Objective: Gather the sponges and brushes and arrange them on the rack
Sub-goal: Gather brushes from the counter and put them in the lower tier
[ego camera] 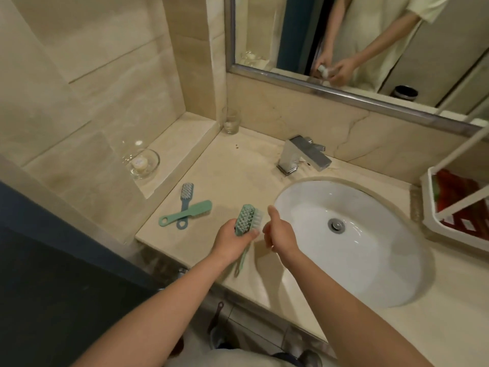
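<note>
Right, the tricky bits first, starting at the far left: a glass dish sits on the ledge with a pale round thing in it, too blurred to name. At the far right, the white rack is cut off by the frame edge. There's something red inside, but sponge or not, I can't say.

On the counter to the left lie two loose brushes, a blue-grey brush and a green brush, crossed over each other and well apart from the rack.

Now the hands, near the counter's front edge. The left hand has fingers and thumb wrapped round the head of a mint brush, bristles up, its thin handle poking out below the palm. The pale bristles along its right side may be a second brush, hard to tell.

Just right of it, the right hand hovers at the rim of the sink, fingers curled into the palm and thumb up. Whether it touches the mint brush, I can't tell.
</note>
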